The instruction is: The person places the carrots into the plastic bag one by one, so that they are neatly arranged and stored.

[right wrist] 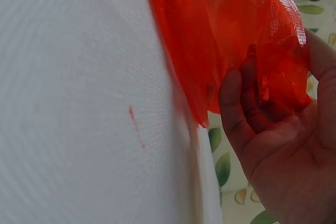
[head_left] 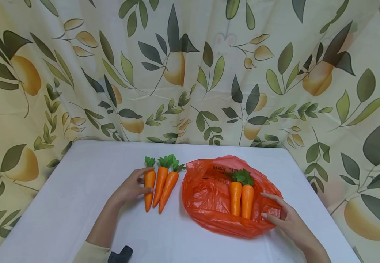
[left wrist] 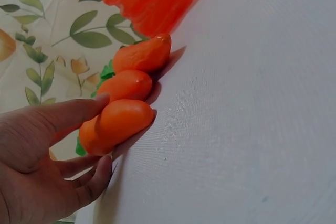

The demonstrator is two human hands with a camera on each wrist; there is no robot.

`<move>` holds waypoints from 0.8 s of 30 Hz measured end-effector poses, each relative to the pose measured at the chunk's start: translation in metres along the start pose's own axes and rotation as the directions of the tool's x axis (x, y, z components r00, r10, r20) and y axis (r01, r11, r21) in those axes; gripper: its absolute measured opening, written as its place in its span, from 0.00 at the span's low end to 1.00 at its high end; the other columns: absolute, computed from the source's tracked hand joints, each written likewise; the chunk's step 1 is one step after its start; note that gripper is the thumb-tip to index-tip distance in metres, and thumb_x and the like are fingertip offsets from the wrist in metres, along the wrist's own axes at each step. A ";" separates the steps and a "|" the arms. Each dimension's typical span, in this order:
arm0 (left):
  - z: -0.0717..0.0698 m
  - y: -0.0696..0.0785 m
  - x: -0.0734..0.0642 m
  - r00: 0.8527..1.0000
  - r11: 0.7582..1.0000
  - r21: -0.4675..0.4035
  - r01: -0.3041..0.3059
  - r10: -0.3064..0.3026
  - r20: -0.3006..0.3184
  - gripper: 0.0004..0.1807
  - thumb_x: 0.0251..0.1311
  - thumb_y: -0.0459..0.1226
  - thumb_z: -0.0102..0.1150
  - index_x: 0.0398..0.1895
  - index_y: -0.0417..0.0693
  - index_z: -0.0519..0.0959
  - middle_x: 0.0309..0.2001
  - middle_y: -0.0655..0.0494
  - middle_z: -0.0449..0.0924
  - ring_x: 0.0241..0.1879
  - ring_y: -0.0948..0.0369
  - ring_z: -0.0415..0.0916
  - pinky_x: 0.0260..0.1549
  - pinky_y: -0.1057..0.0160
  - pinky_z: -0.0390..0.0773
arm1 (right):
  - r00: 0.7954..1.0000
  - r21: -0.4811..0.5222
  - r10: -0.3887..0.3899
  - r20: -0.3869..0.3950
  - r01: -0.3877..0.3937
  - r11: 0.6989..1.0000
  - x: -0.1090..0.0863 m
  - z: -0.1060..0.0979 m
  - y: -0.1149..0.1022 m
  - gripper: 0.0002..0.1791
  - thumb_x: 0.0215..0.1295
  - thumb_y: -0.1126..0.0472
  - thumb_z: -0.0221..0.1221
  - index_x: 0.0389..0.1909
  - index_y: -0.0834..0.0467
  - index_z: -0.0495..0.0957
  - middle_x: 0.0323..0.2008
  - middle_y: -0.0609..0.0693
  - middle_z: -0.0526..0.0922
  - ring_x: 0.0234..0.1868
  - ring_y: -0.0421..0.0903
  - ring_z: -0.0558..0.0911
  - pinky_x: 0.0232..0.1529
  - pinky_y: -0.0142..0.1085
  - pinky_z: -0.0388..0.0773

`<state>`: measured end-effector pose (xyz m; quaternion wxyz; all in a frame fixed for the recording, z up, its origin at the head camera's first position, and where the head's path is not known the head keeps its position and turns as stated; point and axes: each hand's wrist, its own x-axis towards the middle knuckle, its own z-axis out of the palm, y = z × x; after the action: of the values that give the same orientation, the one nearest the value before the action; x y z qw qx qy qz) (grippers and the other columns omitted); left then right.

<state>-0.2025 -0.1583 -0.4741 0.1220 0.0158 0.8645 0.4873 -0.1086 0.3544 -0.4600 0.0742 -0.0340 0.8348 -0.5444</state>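
Observation:
My left hand [head_left: 132, 188] grips the leftmost carrot [head_left: 148, 186], its thumb on one side and fingers on the other, as the left wrist view also shows. Right beside it lie a middle carrot [head_left: 160, 184] and a slanted carrot [head_left: 168, 190], all with green leafy tops pointing away from me. To their right an opened red plastic bag [head_left: 206, 197] is spread out, with two carrots [head_left: 247, 201] inside, their lower tips hidden by its near fold. My right hand [head_left: 287, 219] holds the bag's right edge, fingers curled round the thin film in the right wrist view.
A white table [head_left: 88, 175] carries everything. Behind it and along its sides hangs a curtain [head_left: 190, 109] printed with leaves and fruit. A dark strap [head_left: 119, 255] sits at my left sleeve. Dark lettering [head_left: 225, 169] shows on the bag's far side.

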 end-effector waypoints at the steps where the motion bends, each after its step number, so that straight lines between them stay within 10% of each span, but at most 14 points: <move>1: 0.000 0.000 0.000 1.000 1.000 0.003 -0.001 0.001 0.002 0.40 0.56 0.34 0.75 0.74 0.57 0.72 0.67 0.43 0.67 0.59 0.45 0.70 0.51 0.46 0.79 | 1.000 -0.002 0.004 0.000 -0.004 1.000 0.000 0.000 0.000 0.34 0.72 0.61 0.65 0.76 0.59 0.64 0.74 0.65 0.60 0.56 0.27 0.73 0.48 0.33 0.82; 24: -0.006 0.001 0.000 0.995 0.998 -0.052 -0.031 0.026 -0.096 0.40 0.55 0.29 0.75 0.73 0.48 0.72 0.68 0.37 0.60 0.59 0.39 0.73 0.47 0.51 0.84 | 1.000 -0.017 -0.023 0.007 0.024 1.000 0.000 -0.001 0.003 0.34 0.72 0.59 0.65 0.75 0.58 0.65 0.74 0.63 0.60 0.58 0.25 0.70 0.50 0.32 0.81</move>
<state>-0.2037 -0.1625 -0.4705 0.0740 0.0017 0.8556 0.5123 -0.1088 0.3560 -0.4621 0.0703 -0.0463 0.8387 -0.5381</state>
